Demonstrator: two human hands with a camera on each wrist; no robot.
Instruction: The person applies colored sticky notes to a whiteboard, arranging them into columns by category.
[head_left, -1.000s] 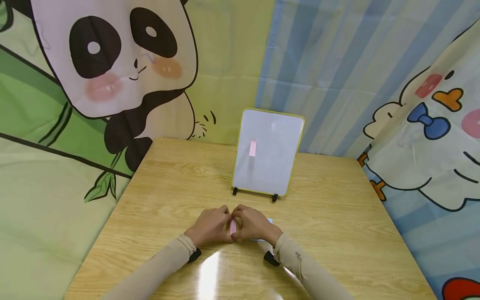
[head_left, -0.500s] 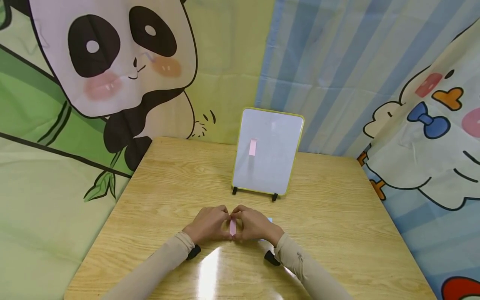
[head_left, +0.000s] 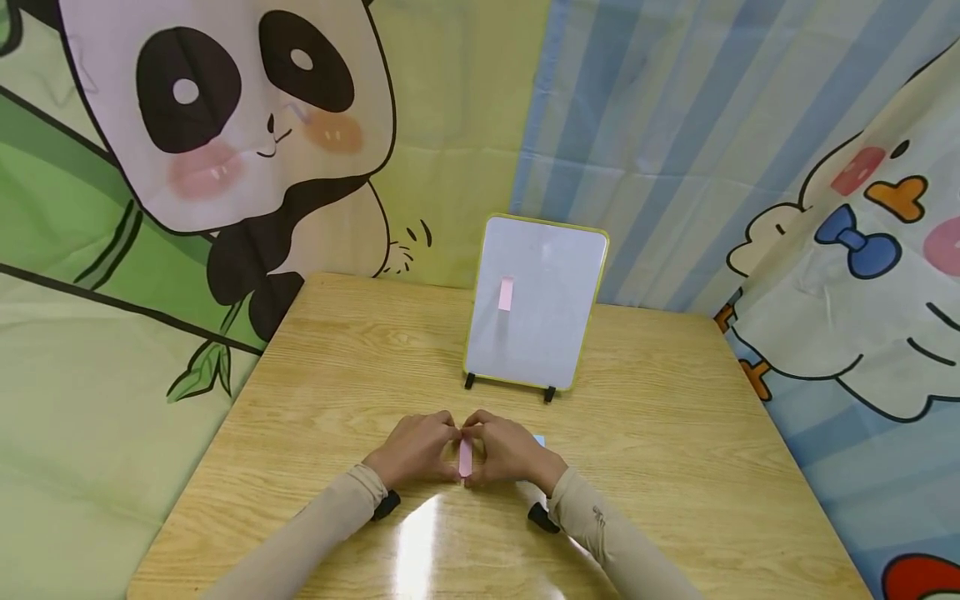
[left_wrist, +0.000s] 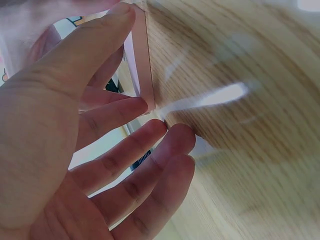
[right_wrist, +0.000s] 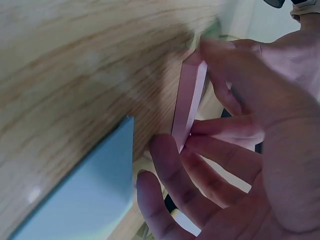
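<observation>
Between both hands, low over the table, is a slim, flat-faced pink strip (head_left: 466, 460). In the head view my left hand (head_left: 420, 448) holds it from the left and my right hand (head_left: 506, 450) from the right, with thumbs at the near end and fingertips at the far end. In the left wrist view the left thumb presses along one end of the pink strip (left_wrist: 143, 60). The right wrist view shows the pink strip (right_wrist: 189, 100) with its folded-looking end under the right thumb. A flat blue sheet (right_wrist: 90, 195) lies beside the right hand.
Behind the hands, a small whiteboard (head_left: 540, 333) with a yellow rim stands on black feet (head_left: 550, 394). Another pink strip (head_left: 506, 294) sticks to its face. Printed curtains (head_left: 450, 150) hang along the back and sides of the wooden table (head_left: 675, 433).
Both thumbs have shifted at the near end of the pink strip; that end looked pointed half a second ago and looks blunt now. The hands otherwise keep nearly the same place.
</observation>
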